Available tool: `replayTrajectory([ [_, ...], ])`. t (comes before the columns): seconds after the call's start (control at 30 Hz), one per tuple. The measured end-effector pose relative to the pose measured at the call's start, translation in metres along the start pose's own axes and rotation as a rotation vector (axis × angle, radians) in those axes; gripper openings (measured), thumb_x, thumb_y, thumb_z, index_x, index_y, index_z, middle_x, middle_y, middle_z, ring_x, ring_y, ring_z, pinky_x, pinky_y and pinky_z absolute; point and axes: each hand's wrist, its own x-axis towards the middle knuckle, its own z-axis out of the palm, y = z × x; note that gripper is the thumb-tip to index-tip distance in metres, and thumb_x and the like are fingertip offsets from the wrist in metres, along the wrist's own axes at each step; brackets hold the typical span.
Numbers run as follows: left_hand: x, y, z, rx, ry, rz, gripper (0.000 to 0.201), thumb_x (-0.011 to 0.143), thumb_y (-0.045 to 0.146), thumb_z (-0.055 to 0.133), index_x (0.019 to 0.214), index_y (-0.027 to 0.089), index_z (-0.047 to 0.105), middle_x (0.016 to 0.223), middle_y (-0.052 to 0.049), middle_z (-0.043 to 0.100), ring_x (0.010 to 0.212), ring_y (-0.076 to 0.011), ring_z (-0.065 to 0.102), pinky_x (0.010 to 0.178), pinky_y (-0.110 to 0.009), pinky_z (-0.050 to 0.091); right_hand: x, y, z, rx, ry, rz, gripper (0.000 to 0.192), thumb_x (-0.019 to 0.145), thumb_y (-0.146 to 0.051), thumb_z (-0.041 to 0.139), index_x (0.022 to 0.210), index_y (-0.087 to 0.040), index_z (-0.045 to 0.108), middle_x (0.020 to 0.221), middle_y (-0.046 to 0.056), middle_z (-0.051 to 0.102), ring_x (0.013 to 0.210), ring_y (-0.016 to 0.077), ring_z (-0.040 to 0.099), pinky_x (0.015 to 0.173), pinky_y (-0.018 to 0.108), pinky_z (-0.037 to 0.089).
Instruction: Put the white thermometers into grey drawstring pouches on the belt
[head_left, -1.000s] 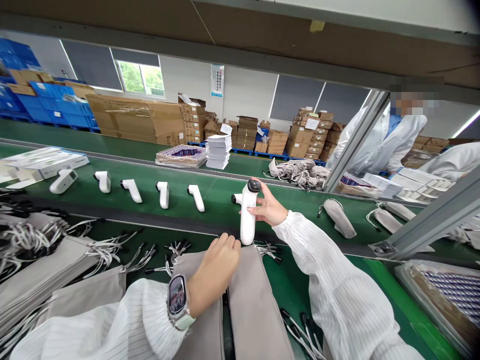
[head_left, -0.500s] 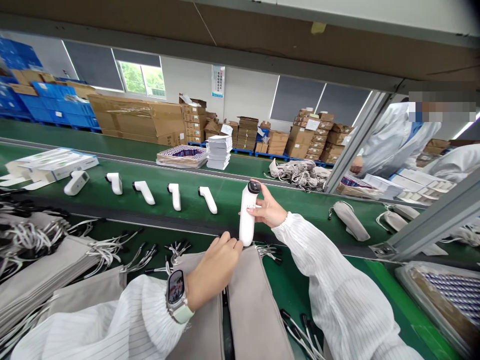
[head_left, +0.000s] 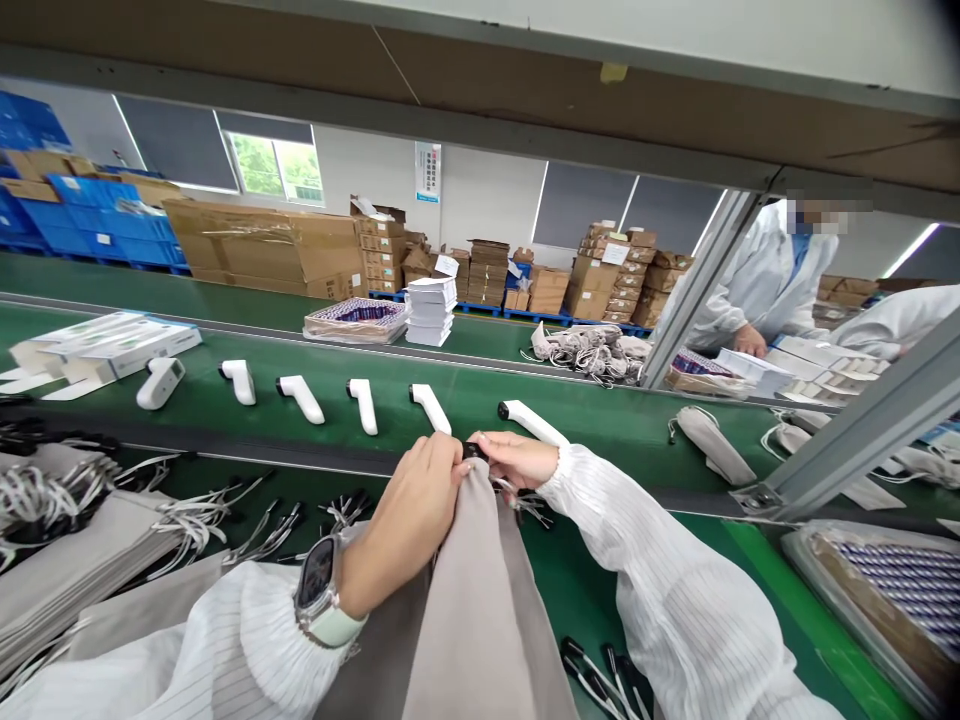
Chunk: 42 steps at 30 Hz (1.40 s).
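A white infrared thermometer's black head (head_left: pixel 474 452) shows at the mouth of a grey drawstring pouch (head_left: pixel 465 590); its white body is hidden, apparently inside the cloth. My left hand (head_left: pixel 420 495), with a watch on the wrist, is closed on the pouch's upper edge. Fingers of my right hand (head_left: pixel 517 462) close around the black head and the pouch mouth from the other side. Beneath lie more flat grey pouches (head_left: pixel 375 640) with white cords. Just beyond my hands, another thermometer (head_left: pixel 534 422) rests on the green belt (head_left: pixel 480 385).
Several thermometers (head_left: pixel 362 405) lie in a row to the left, near open white boxes (head_left: pixel 112 350). Stacked pouches (head_left: pixel 82 550) lie at left. Filled pouches (head_left: pixel 712 440) and a metal post (head_left: pixel 705 280) stand right. A co-worker's hand (head_left: pixel 748 340) is across the line.
The thermometer, upright above the pouch before, has gone down into it, leaving the black head showing. The pouch mouth has risen between my hands. Another thermometer on the belt is now visible.
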Motion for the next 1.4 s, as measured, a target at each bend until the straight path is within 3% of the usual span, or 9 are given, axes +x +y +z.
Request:
replayTrajectory([
  [0.13, 0.004, -0.001, -0.007, -0.129, -0.008, -0.012, 0.016, 0.088, 0.024, 0.027, 0.073, 0.021, 0.031, 0.077, 0.000, 0.039, 0.071, -0.0148, 0.041, 0.065, -0.028, 0.036, 0.003, 0.004, 0.005, 0.000, -0.018, 0.022, 0.040, 0.067, -0.058, 0.052, 0.077, -0.019, 0.046, 0.048, -0.008, 0.036, 0.032, 0.0015, 0.028, 0.027, 0.011, 0.012],
  [0.3, 0.007, -0.010, -0.011, -0.210, -0.061, -0.069, 0.018, 0.086, 0.029, 0.027, 0.074, 0.020, 0.037, 0.086, -0.001, 0.039, 0.077, -0.0142, 0.045, 0.070, -0.027, 0.039, 0.004, 0.000, 0.021, -0.139, 0.041, 0.042, 0.056, 0.067, -0.070, 0.035, 0.048, -0.017, 0.032, 0.037, -0.009, 0.023, 0.030, 0.0014, 0.016, 0.030, 0.015, 0.010],
  [0.57, 0.004, 0.012, -0.045, -0.543, -0.503, -0.335, 0.043, 0.082, 0.050, 0.029, 0.053, 0.018, 0.036, 0.045, 0.006, 0.028, 0.040, -0.0080, 0.026, 0.040, -0.020, 0.022, -0.015, -0.017, -0.036, -0.665, 0.904, -0.538, 0.048, 0.072, -0.058, 0.041, 0.062, -0.015, 0.059, 0.047, 0.001, 0.049, 0.049, 0.0108, 0.047, 0.052, 0.024, 0.037],
  [0.73, 0.004, 0.020, -0.054, -0.708, -0.095, -0.310, 0.040, 0.084, 0.049, 0.027, 0.065, 0.019, 0.045, 0.048, 0.006, 0.030, 0.041, -0.0071, 0.027, 0.038, -0.017, 0.024, -0.009, -0.001, 0.021, -0.373, 0.104, -0.476, 0.052, 0.050, -0.047, 0.068, 0.091, -0.018, 0.055, 0.076, 0.000, 0.058, 0.066, 0.0122, 0.053, 0.064, 0.026, 0.042],
  [0.83, -0.001, 0.018, -0.033, -0.513, -0.047, -0.146, 0.035, 0.085, 0.044, 0.029, 0.073, 0.020, 0.052, 0.064, 0.001, 0.049, 0.058, -0.0114, 0.047, 0.052, -0.021, 0.040, 0.000, -0.005, 0.045, -0.262, 0.056, -0.567, 0.039, 0.055, -0.042, 0.065, 0.082, -0.019, 0.051, 0.077, 0.000, 0.055, 0.070, 0.0126, 0.053, 0.068, 0.028, 0.043],
  [0.97, -0.019, 0.019, 0.010, -0.154, -0.186, 0.058, 0.034, 0.082, 0.039, 0.041, 0.113, 0.028, 0.050, 0.118, -0.005, 0.051, 0.108, -0.0252, 0.045, 0.091, -0.040, 0.037, -0.032, -0.034, -0.020, -0.727, 1.106, -0.574, 0.050, 0.061, -0.038, 0.061, 0.105, -0.022, 0.044, 0.099, 0.005, 0.053, 0.088, 0.0202, 0.049, 0.082, 0.035, 0.036],
  [1.03, -0.028, 0.019, 0.027, -0.031, -0.385, 0.108, 0.038, 0.080, 0.036, 0.046, 0.118, 0.033, 0.047, 0.132, -0.003, 0.039, 0.120, -0.0299, 0.033, 0.095, -0.048, 0.032, -0.058, -0.041, -0.071, -1.004, 1.478, -0.284, 0.061, 0.065, -0.043, 0.057, 0.117, -0.016, 0.039, 0.102, 0.015, 0.052, 0.096, 0.0289, 0.044, 0.083, 0.040, 0.031],
  [1.2, -0.036, 0.001, 0.039, -0.085, -0.580, 0.113, 0.034, 0.085, 0.026, 0.037, 0.113, 0.040, 0.049, 0.139, 0.004, 0.025, 0.126, -0.0275, 0.021, 0.097, -0.048, 0.031, -0.090, 0.000, -0.152, -1.267, 1.459, 0.353, 0.065, 0.075, -0.050, 0.045, 0.125, -0.011, 0.031, 0.102, 0.022, 0.055, 0.098, 0.0334, 0.043, 0.076, 0.041, 0.032],
  [1.4, -0.030, -0.005, 0.039, -0.145, -0.399, 0.050, 0.034, 0.085, 0.015, 0.032, 0.110, 0.030, 0.048, 0.122, -0.001, 0.045, 0.111, -0.0191, 0.043, 0.088, -0.034, 0.042, -0.057, 0.036, -0.160, -1.334, 1.224, 0.345, 0.054, 0.082, -0.043, 0.037, 0.130, -0.025, 0.025, 0.115, 0.013, 0.049, 0.105, 0.0258, 0.043, 0.082, 0.039, 0.032],
])
